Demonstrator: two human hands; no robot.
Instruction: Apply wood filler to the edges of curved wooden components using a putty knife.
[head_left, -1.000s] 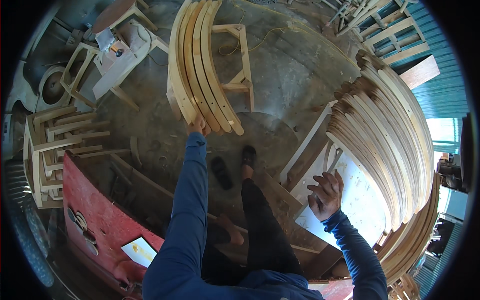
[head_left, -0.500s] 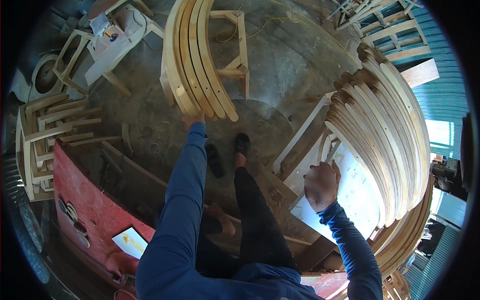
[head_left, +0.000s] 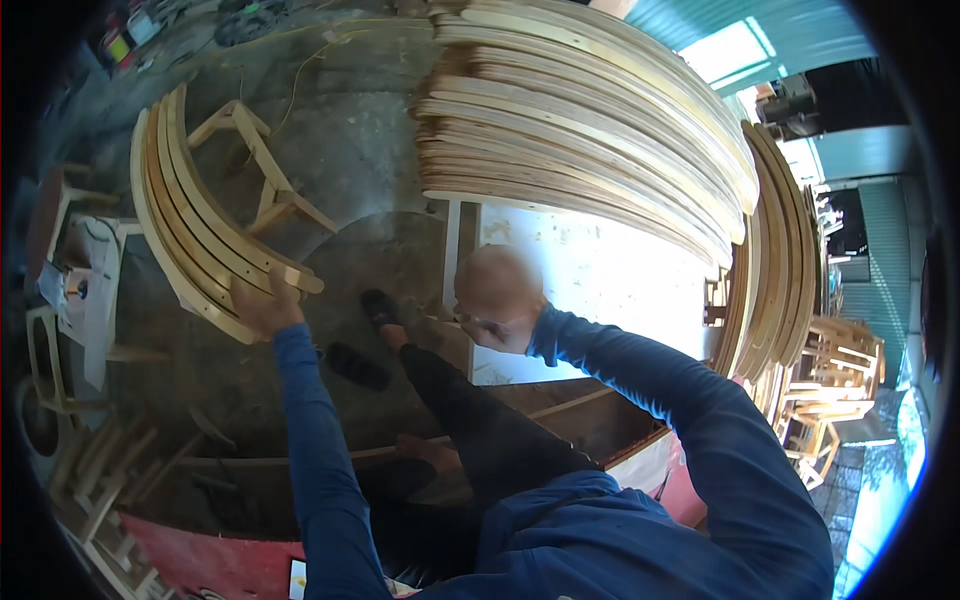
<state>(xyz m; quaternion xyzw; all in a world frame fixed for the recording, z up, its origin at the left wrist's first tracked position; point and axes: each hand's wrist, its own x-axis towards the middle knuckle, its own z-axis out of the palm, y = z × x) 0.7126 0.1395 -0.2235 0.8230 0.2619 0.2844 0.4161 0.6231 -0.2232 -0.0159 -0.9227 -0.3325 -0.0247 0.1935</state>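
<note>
My left hand (head_left: 266,308) grips the near ends of several curved wooden slats (head_left: 205,255), its fingers spread across them. The slats are pale, smooth strips with small holes near their ends, lying side by side on a wooden stand. Over a bright white board (head_left: 600,290) hovers my right hand (head_left: 500,305); it is smeared, so its fingers and anything in them cannot be made out. Just beyond it rises a big stack of similar curved slats (head_left: 590,120), with rough brownish edges at its left end.
A wooden frame (head_left: 265,170) stands behind the slats. More curved slats (head_left: 770,250) and wooden chair frames (head_left: 830,375) are at the right. A white machine table (head_left: 95,280) is at far left, a red panel (head_left: 215,560) at lower left, and a yellow cord (head_left: 297,75) lies on the floor.
My view has swung to the right, so the slats under my left hand now appear farther left. My right hand is now over the white board, nearer the big stack. My left hand stays at the slat ends.
</note>
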